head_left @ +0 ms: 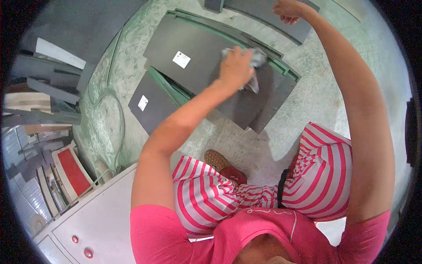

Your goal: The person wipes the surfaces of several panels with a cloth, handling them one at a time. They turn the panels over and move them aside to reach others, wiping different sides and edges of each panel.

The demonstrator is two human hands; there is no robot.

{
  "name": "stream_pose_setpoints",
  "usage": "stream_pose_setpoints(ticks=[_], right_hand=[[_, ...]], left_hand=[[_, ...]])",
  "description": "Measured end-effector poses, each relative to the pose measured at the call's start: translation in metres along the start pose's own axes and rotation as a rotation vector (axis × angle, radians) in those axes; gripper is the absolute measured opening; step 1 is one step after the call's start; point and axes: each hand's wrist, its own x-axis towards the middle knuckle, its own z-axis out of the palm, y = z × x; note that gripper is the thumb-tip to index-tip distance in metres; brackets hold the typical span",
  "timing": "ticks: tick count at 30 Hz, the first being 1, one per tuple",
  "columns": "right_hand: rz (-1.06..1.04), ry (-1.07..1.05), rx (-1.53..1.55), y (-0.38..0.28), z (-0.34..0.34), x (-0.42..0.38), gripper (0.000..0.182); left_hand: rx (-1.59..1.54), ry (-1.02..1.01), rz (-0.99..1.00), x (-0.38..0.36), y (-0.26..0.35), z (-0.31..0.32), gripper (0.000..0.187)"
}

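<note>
My left hand (237, 68) is closed on a crumpled grey cloth (258, 59), pressed against a large dark grey panel (206, 61) with green edges. The panel lies low over the floor and bears a white label (181, 60). Part of the cloth hangs toward me, slightly blurred. At the top right, my right hand (290, 10) is raised apart from this panel, its fingers curled with nothing visible in them. Behind that hand lies another dark panel (268, 20).
A smaller dark panel (147, 103) with a label lies at the left. A white cabinet (96, 220) with red buttons stands beside me. Stacked boards (52, 83) fill the far left. A cable (121, 119) runs over the concrete floor (325, 97).
</note>
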Motion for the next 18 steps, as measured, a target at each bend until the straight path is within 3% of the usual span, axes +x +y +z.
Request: stream_pose_setpoints(ticks=[5, 7, 13, 16, 18], right_hand=[[-0.023, -0.044, -0.058, -0.025, 0.01, 0.0, 0.031], [-0.148, -0.071, -0.165, -0.03, 0.013, 0.001, 0.029], [-0.171, 0.092, -0.146, -0.009, 0.023, 0.018, 0.035], [-0.134, 0.03, -0.158, -0.01, 0.019, 0.013, 0.034], [-0.132, 0.022, -0.184, -0.008, 0.017, 0.01, 0.035]], left_hand=[[-0.042, -0.084, 0.065, -0.024, 0.023, -0.003, 0.04], [-0.052, -0.081, 0.083, -0.028, 0.012, -0.002, 0.039], [0.251, 0.127, -0.243, -0.001, -0.115, -0.023, 0.039], [0.41, 0.274, -0.381, -0.014, -0.19, -0.037, 0.036], [0.431, 0.318, -0.433, -0.024, -0.205, -0.046, 0.037]])
